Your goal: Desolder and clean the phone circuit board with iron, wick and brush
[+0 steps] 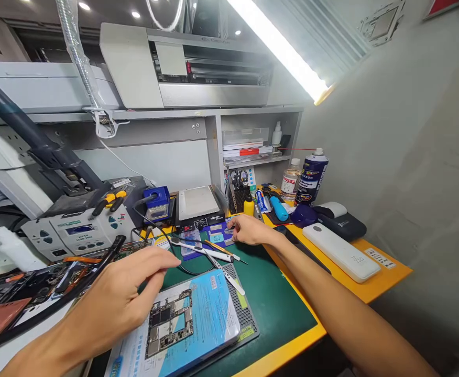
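Observation:
My left hand (131, 290) hovers above a blue-and-white box (208, 314) with a circuit board pictured on its top. Its index finger and thumb are apart, with nothing seen between them. Farther back, my right hand (249, 229) reaches to a blue-purple flat piece (218, 238) with light patches. The fingertips are curled together at that piece's right edge; what they hold, if anything, is too small to make out. Between the hands lie a white pen-like tool (203, 249), a metal tweezers-like tool (229, 277) and a thin orange-handled tool (214, 245).
A grey soldering station (80, 230) stands left, beside a blue iron holder (156, 201). Behind the hands is a flat heating plate (200, 204). To the right are a spray can (312, 178), a yellow bottle (249, 206) and a long white device (341, 253). A black hose (64, 298) crosses the left.

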`<state>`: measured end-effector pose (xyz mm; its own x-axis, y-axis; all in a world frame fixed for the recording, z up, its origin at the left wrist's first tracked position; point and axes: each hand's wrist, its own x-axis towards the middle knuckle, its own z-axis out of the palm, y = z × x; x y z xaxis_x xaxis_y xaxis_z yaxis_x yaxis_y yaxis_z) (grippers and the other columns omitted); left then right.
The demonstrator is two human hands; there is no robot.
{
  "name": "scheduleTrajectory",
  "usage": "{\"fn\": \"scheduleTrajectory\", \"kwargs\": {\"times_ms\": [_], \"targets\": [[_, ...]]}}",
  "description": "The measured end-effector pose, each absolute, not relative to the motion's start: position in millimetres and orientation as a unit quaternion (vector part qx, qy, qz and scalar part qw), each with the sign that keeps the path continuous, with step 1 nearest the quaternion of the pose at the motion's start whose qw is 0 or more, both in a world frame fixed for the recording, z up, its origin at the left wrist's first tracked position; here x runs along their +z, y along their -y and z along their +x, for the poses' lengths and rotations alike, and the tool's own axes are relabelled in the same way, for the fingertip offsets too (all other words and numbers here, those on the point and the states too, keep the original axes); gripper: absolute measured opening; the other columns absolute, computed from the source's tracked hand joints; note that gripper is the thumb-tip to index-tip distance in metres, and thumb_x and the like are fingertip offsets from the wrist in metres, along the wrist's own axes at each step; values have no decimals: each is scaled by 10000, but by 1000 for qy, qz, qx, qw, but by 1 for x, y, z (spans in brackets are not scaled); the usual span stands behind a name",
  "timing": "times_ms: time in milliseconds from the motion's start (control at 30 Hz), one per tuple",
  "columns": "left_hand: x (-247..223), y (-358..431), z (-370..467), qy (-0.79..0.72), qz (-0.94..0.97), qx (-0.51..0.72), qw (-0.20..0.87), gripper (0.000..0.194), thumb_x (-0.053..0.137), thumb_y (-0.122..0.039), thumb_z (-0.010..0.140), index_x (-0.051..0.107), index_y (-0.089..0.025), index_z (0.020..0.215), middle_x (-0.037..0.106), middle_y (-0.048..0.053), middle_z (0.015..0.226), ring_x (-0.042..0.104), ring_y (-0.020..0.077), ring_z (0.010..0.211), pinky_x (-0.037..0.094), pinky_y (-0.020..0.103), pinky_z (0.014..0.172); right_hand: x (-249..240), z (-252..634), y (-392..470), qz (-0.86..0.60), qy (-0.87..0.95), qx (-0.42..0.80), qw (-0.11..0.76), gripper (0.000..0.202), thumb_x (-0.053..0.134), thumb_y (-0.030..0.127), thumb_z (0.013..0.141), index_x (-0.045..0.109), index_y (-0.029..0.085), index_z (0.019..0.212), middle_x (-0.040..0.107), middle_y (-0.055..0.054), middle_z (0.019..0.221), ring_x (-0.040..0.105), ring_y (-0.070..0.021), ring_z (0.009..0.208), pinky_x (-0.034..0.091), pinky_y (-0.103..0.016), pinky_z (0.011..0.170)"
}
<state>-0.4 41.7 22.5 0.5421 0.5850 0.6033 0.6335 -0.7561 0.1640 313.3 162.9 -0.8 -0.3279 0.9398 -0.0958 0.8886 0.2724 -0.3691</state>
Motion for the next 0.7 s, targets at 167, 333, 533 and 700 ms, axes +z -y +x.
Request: {"fn": "scheduleTrajectory", "kwargs": {"times_ms": [167, 333, 533, 700], "targets": [[10, -31, -14, 338, -876, -339, 55, 204, 571, -267, 1055, 743, -329, 1145, 807, -75, 1157, 785, 78, 1032, 539, 93, 1009, -5, 314, -165, -587, 793, 137, 85, 319, 731, 367, 1074, 715, 185, 1336, 733, -107, 1351, 744, -278, 1155, 645, -495, 984], [-15, -25, -31, 371, -865, -333, 58, 180, 588, -342, 1079, 723, -346, 1198, 795, -78, 1214, 779, 81, 1091, 515, 89, 1059, -7, 315, -164, -587, 798, 108, 80, 296, 730, 365, 1075, 726, 190, 1313, 734, -109, 1354, 740, -276, 1168, 639, -493, 998], [-29, -23, -41, 395, -856, -332, 28, 175, 587, -358, 1080, 720, -335, 1191, 803, -51, 1196, 788, 135, 1062, 590, 152, 969, -5, 319, -168, -604, 790, 76, 75, 291, 727, 368, 1077, 729, 190, 1308, 737, -106, 1348, 743, -274, 1157, 641, -488, 992], [-27, -20, -39, 371, -864, -340, 26, 184, 543, -302, 1091, 688, -333, 1199, 794, -45, 1138, 778, 131, 1010, 596, 174, 919, -10, 316, -172, -634, 769, 40, 77, 318, 729, 372, 1075, 720, 184, 1332, 720, -123, 1388, 727, -288, 1206, 626, -514, 1026]]}}
